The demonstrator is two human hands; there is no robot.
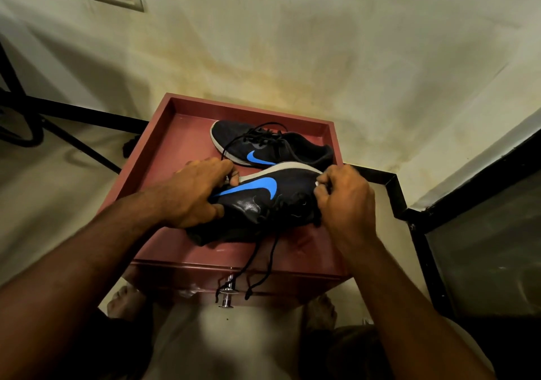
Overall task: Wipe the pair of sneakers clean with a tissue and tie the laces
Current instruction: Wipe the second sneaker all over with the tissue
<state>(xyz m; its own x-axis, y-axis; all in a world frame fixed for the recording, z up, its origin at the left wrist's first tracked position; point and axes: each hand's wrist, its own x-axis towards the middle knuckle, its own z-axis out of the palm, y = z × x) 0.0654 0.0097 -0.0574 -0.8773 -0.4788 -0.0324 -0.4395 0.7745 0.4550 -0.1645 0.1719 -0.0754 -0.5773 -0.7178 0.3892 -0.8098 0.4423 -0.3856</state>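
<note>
Red-brown wooden stand [164, 133] with a raised rim forms a shallow tray on top, chrome knob [227, 291] on its front; it sits against a stained wall. Inside the tray: both sneakers, nothing else I can make out. Far sneaker [304, 148] lies on its side near the back rim, black with blue swoosh, white sole edge toward the left, laces loose and sprawled over it, untied. Near sneaker [257, 201] is tipped on its side at the front of the tray, pale sole facing away from the person, blue swoosh up, its laces [263, 262] hanging untied over the front edge down past the knob. Left hand [190, 195] grips the near sneaker at one end, fingers curled over the sole edge, thumb underneath on the upper, steadying it. Right hand [345, 198] is curled tight at the other end of the shoe, pinching a small white bit [317, 183] against the sole rim, likely the tissue, but too small to be sure. Step judged: wiping the near sneaker, sole edge and end. Laces on both shoes not yet tied, far shoe looks untouched. Next move calls for working the tissue along the sole rim and upper while the left hand holds or turns the shoe, then the same for the far one, then tying.
</note>
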